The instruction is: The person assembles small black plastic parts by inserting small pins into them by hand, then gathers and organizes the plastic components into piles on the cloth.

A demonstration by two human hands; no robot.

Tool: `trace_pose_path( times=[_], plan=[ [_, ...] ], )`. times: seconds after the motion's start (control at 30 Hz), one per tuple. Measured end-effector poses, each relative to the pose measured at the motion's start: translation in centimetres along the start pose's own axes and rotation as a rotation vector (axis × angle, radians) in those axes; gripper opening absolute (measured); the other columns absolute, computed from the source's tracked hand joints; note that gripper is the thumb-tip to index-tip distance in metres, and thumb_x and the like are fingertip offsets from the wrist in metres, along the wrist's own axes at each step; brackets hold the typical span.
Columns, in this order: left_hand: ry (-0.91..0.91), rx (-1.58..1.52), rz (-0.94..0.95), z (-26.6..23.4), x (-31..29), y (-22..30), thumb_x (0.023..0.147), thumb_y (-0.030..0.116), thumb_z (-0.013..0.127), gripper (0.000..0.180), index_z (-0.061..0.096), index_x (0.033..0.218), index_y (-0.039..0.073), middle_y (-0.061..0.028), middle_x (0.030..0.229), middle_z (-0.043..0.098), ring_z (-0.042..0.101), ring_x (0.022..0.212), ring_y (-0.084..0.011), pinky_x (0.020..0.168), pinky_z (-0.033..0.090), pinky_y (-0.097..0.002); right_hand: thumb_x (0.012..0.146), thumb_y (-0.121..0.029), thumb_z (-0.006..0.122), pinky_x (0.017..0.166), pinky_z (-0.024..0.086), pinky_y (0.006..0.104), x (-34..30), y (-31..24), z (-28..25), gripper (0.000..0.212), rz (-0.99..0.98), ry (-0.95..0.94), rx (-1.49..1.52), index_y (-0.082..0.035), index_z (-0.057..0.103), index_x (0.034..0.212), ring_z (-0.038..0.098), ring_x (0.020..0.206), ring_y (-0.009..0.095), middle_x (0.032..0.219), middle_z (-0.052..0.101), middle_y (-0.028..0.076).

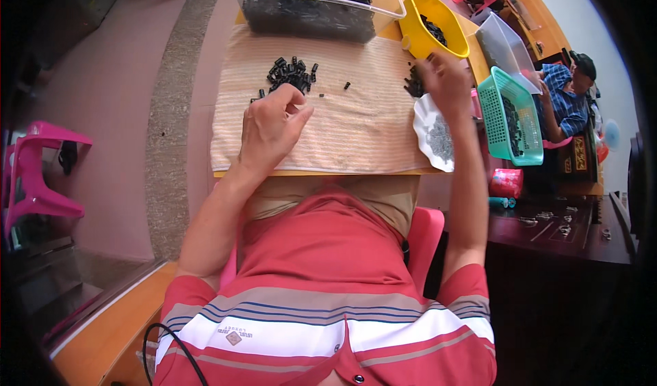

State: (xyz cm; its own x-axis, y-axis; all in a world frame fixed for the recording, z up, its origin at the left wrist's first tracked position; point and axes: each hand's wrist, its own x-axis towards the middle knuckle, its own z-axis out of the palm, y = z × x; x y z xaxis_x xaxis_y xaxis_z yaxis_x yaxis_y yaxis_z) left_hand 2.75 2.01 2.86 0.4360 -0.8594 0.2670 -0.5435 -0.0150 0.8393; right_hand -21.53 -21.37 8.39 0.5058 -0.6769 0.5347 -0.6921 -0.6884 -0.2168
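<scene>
My left hand (pixel 272 127) is closed, its fingers curled and the thumb bent toward them, just on the near side of a heap of small black cylindrical pieces (pixel 290 76). What it pinches, if anything, is too small to make out. My right hand (pixel 446 85), somewhat blurred, hangs with curled fingers beside a second little pile of black pieces (pixel 413 83), close to the yellow basin (pixel 417 33). Anything in its fingers is hidden. Below it, partly behind my forearm, is a white scalloped dish (pixel 423 122) of small silvery bits (pixel 439 141). Two single black pieces (pixel 347 85) lie between the hands.
A striped cloth (pixel 342 136) covers the table. At its far edge stands a clear bin (pixel 311 22) full of black pieces. To the right are a green basket (pixel 497 122), another clear bin (pixel 506 47) and a seated person (pixel 571 95). A pink stool (pixel 41 167) stands left.
</scene>
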Motion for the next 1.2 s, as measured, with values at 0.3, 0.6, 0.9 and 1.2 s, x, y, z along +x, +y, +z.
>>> trace_pose_path(
  times=[0.3, 0.6, 0.9, 1.2],
  plan=[
    [0.079, 0.261, 0.094, -0.6, 0.9, -2.1, 0.082, 0.012, 0.075, 0.017, 0.067, 0.095, 0.005, -0.0165, 0.091, 0.071, 0.068, 0.089, -0.0363, 0.077, 0.053, -0.0459, 0.090, -0.031, 0.073, 0.081, 0.055, 0.0450, 3.4, 2.6, 0.2, 0.035, 0.038, 0.033, -0.127, -0.010, 0.071, 0.118, 0.071, 0.091, 0.035, 0.097, 0.074, 0.013],
    [-0.180, 0.314, 0.113, -3.0, 1.1, -2.0, 0.082, 0.017, 0.073, 0.014, 0.070, 0.093, 0.008, -0.0133, 0.085, 0.070, 0.068, 0.087, -0.0328, 0.076, 0.054, -0.0448, 0.089, -0.018, 0.075, 0.066, 0.053, 0.0359, -5.4, -4.4, 1.0, 0.022, 0.003, -0.192, 0.320, -0.001, 0.074, 0.103, 0.068, 0.068, 0.026, 0.086, 0.070, 0.013],
    [-0.243, 0.617, 0.193, -1.9, 0.5, -1.9, 0.083, 0.017, 0.072, 0.016, 0.071, 0.096, 0.008, -0.0144, 0.092, 0.071, 0.067, 0.092, -0.0334, 0.083, 0.054, -0.0457, 0.088, -0.012, 0.076, 0.059, 0.052, 0.0322, -7.3, -4.7, -0.7, 0.018, 0.007, -0.170, 0.383, -0.001, 0.073, 0.102, 0.066, 0.063, 0.022, 0.082, 0.069, 0.012],
    [-0.167, 0.033, 0.257, -1.6, 0.5, -0.7, 0.087, 0.008, 0.069, 0.017, 0.072, 0.103, 0.002, -0.0151, 0.092, 0.070, 0.070, 0.084, -0.0328, 0.074, 0.055, -0.0402, 0.088, -0.008, 0.076, 0.061, 0.053, 0.0300, -7.5, -5.4, -0.5, 0.017, 0.024, -0.192, 0.477, 0.001, 0.072, 0.102, 0.066, 0.065, 0.020, 0.082, 0.069, 0.012]
  ],
)
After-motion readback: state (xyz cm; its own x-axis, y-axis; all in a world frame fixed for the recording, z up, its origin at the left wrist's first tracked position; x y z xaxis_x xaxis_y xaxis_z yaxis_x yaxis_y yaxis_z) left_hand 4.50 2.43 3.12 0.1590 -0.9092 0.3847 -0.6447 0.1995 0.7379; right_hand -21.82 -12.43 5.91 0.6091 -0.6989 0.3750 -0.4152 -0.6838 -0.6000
